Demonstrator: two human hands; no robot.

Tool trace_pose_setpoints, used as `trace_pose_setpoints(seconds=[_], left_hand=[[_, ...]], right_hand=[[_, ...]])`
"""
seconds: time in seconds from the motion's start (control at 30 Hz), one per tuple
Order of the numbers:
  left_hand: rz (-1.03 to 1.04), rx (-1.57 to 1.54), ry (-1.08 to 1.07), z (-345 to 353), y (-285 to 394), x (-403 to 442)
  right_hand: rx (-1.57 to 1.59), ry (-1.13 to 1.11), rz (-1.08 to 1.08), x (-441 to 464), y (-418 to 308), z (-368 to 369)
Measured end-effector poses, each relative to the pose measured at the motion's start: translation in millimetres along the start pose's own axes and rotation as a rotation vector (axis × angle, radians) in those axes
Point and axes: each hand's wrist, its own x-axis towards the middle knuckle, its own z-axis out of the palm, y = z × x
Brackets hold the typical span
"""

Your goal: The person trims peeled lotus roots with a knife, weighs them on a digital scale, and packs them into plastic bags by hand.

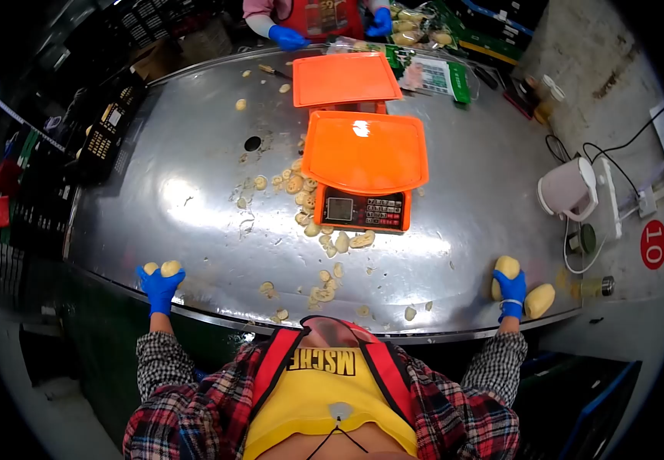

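At the left front edge of the metal table, my left hand point(162, 286), in a blue glove, is closed around pale yellow root vegetables point(171, 268) that look like lotus root; two rounded ends show above its fingers. Far to the right, my right hand point(511, 287), also gloved in blue, grips a similar root vegetable point(507, 266). Part of what it holds is hidden under the palm. Another pale yellow root vegetable point(539, 301) lies just right of that hand. Cut slices and trimmings point(322, 294) are scattered on the table between my hands.
An orange digital scale point(366, 209) stands mid-table, with a second orange scale pan point(345, 79) behind it. Across the table is a co-worker's blue-gloved hand point(287, 37). Plastic packaging point(431, 75) lies at the back right. A pale kettle point(568, 188) and cables line the right wall.
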Motion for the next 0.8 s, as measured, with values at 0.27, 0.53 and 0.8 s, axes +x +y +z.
trace_pose_setpoints(seconds=[0.27, 0.53, 0.8], left_hand=[[-0.024, 0.228, -0.206, 42.0, -15.8, 43.9], [0.568, 0.098, 0.108, -26.7, 102.3, 23.2], [1.863, -0.505, -0.300, -72.8, 340.3, -161.4]], right_hand=[[1.834, -1.212, 0.493, -139.1, -166.5, 55.1], [2.068, -1.537, 0.624, -194.6, -267.9, 94.9], [1.531, -1.425, 0.289, -258.9, -278.5, 130.8]])
